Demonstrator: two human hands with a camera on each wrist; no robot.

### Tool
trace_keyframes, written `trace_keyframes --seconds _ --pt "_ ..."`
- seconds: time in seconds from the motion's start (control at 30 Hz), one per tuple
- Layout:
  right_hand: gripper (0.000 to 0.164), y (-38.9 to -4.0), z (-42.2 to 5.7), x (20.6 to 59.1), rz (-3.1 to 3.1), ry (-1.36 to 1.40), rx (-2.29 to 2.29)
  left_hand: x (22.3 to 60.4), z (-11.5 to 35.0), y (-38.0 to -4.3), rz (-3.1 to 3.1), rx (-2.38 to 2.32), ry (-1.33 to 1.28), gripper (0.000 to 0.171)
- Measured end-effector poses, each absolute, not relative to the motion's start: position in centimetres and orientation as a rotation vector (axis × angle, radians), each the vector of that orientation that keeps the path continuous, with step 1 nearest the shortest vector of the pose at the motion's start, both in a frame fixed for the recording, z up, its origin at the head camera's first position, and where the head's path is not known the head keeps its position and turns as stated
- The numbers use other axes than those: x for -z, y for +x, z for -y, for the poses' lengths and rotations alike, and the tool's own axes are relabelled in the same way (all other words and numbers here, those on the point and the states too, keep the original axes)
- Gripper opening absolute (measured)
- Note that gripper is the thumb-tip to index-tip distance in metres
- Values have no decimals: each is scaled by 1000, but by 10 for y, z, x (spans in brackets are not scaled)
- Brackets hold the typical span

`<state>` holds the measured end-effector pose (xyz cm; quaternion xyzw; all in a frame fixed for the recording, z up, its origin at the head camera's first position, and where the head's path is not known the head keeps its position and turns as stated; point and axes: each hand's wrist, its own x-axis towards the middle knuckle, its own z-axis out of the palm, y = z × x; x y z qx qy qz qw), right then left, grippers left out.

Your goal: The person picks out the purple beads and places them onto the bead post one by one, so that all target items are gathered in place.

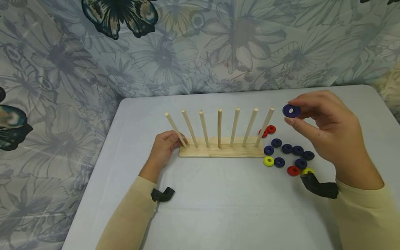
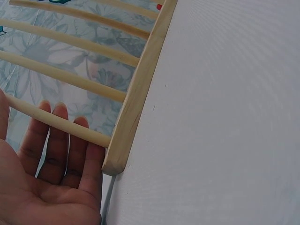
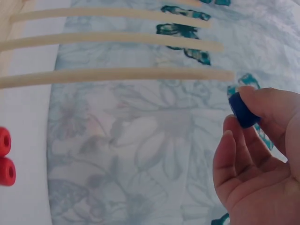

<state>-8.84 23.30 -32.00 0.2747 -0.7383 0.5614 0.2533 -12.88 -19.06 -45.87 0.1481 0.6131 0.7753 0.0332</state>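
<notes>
A wooden stand (image 1: 221, 152) with a row of upright pegs rests on the table, its pegs bare. My left hand (image 1: 162, 151) holds it at the left end, fingers behind the leftmost peg (image 2: 61, 123) in the left wrist view. My right hand (image 1: 339, 133) pinches a dark blue ring (image 1: 285, 111) between thumb and fingers, raised just right of the rightmost peg's top. In the right wrist view that ring (image 3: 241, 112) is seen edge-on, apart from the nearest peg (image 3: 140, 74).
Several blue rings (image 1: 286, 149) lie loose right of the stand. Among them are red rings (image 1: 293, 171) and yellow rings (image 1: 268, 164). Two more red rings (image 1: 271, 129) sit behind the rightmost peg. Flowered cloth (image 1: 193, 62) hangs behind the white table (image 1: 218, 208).
</notes>
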Motion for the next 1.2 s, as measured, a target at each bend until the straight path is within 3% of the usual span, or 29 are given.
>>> trace_keyframes --seconds 0.17,1.2 --pt "42 -88 -222 315 1851 815 -1702 459 191 -129 -1880 -2380 468 51" --pt "38 -95 -207 325 1888 829 -1706 461 193 -130 -1890 -2368 482 52"
